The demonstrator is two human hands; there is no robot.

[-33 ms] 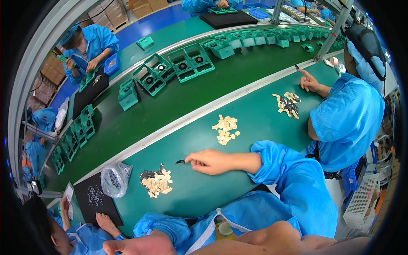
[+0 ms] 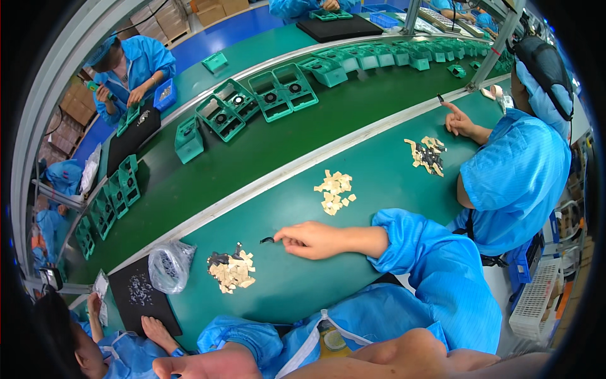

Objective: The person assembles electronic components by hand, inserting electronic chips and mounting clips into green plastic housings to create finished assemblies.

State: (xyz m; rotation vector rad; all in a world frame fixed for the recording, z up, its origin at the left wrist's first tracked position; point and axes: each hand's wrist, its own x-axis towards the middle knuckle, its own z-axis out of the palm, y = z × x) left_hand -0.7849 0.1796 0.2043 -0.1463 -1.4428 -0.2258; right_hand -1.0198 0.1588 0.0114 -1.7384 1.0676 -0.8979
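My right hand is over the green table, index finger stretched left and the other fingers folded. A small curved black strip is at its fingertip; whether it is pinched or stuck there is unclear. My left hand is palm up at the lower edge, its thumb or a finger stretched out and the rest cut off. Nothing shows in that palm. Left of my right hand lies a pile of cream paper pieces with black strips along its far side. Another cream pile lies beyond my right wrist.
A clear bag of small parts stands by a black mat near a co-worker's hand. Past a metal rail, green trays with fans sit on a conveyor. A person works at right by a mixed pile.
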